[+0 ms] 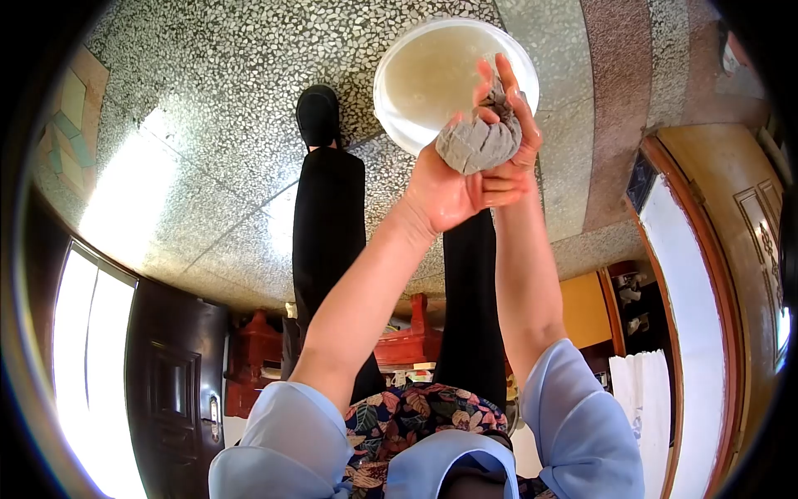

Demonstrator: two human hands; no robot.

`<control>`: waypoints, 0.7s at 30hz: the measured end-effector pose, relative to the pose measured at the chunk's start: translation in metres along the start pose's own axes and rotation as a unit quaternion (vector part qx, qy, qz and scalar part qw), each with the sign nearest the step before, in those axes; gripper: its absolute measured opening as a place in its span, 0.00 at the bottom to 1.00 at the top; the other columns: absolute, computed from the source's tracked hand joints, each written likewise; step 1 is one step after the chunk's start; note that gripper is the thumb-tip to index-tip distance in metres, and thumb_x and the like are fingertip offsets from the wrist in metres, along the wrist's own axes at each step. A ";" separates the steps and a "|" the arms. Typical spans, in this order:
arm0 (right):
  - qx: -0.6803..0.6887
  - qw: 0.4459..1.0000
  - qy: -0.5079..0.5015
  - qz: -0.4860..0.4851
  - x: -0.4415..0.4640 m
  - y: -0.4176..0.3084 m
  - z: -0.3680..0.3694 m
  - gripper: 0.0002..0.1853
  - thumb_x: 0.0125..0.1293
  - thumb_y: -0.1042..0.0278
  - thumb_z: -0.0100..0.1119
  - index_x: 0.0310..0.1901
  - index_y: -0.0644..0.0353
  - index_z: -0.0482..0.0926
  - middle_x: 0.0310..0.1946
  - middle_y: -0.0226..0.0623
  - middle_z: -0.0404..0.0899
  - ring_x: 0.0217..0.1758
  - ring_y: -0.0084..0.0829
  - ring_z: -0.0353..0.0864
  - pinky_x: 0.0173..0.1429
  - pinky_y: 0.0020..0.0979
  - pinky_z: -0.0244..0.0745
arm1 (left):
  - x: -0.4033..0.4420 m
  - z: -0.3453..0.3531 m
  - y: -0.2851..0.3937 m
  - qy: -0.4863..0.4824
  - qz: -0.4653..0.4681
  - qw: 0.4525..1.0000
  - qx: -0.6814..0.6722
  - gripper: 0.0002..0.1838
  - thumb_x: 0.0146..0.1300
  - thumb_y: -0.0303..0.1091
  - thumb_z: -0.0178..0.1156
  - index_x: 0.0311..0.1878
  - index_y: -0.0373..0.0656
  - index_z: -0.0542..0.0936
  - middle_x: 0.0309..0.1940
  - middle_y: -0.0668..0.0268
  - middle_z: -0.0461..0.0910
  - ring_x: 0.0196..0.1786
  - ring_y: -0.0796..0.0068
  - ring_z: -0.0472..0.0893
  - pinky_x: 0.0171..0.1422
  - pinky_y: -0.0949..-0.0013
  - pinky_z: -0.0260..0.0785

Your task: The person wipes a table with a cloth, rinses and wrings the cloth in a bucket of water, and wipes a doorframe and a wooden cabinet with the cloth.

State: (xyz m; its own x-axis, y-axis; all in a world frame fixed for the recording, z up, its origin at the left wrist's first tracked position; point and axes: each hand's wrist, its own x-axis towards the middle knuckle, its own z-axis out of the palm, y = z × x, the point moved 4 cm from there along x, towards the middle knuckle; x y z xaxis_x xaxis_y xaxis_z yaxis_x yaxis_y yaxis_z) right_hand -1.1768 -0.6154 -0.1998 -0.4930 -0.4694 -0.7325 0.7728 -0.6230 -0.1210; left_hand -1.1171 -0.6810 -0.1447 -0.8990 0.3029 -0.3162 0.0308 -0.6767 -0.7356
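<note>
A bunched, twisted grey cloth (pixel 480 146) is squeezed between my two wet hands. My left hand (pixel 445 190) is wrapped around its lower side, the fingers reaching across to the right. On the right side, my right hand (pixel 527 137) grips the cloth, with some fingers pointing up past it. Both hands are raised over the near right edge of a round white basin (pixel 384 106). Cloudy, brownish water (pixel 428 71) stands in the basin. Part of the cloth is hidden by my fingers.
The basin stands on a speckled terrazzo floor (pixel 224 100). My black shoe (pixel 318 116) is left of it. Red wooden furniture (pixel 407 343) is behind my legs. A dark door (pixel 174 382) is at lower left, and a brown wooden door (pixel 731 200) at right.
</note>
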 end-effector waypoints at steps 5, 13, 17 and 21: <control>-0.045 0.996 -0.047 0.053 0.008 0.000 -0.006 0.13 0.68 0.72 0.55 0.53 0.62 0.74 0.37 0.39 0.74 0.34 0.27 0.72 0.33 0.23 0.69 | -0.002 0.008 -0.007 0.284 0.144 0.948 -0.001 0.14 0.64 0.32 0.60 0.50 0.37 0.74 0.45 0.54 0.76 0.43 0.60 0.77 0.32 0.71 0.70; -0.408 0.908 0.025 0.097 0.010 -0.006 0.021 0.10 0.70 0.71 0.54 0.49 0.62 0.81 0.22 0.24 0.68 0.24 0.17 0.66 0.29 0.23 0.64 | -0.004 -0.014 0.012 0.358 0.037 0.866 0.347 0.13 0.56 0.23 0.61 0.43 0.34 0.70 0.29 0.60 0.74 0.23 0.76 0.72 0.17 0.74 0.59; -0.535 0.840 -0.003 0.085 0.014 -0.005 0.030 0.11 0.69 0.74 0.50 0.47 0.63 0.81 0.20 0.23 0.65 0.24 0.15 0.62 0.28 0.22 0.58 | 0.001 -0.012 0.026 0.403 -0.003 0.720 0.565 0.14 0.53 0.25 0.62 0.42 0.36 0.72 0.27 0.63 0.75 0.24 0.75 0.74 0.19 0.72 0.61; -0.629 0.776 0.038 0.021 0.027 0.000 0.024 0.10 0.66 0.76 0.47 0.37 0.64 0.81 0.20 0.25 0.69 0.25 0.16 0.65 0.30 0.23 0.62 | 0.011 -0.025 0.045 0.340 0.087 0.516 0.781 0.17 0.53 0.29 0.63 0.45 0.35 0.73 0.34 0.58 0.81 0.35 0.65 0.81 0.33 0.64 0.72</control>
State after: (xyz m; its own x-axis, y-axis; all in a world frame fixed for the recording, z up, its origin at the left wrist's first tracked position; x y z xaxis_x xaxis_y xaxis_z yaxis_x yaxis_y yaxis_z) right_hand -1.1997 -0.6435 -0.2036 -0.4684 -0.4045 -0.7855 0.5895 0.5191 -0.6189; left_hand -1.1145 -0.6911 -0.1965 -0.5637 -0.0478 -0.8246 -0.7827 -0.2880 0.5517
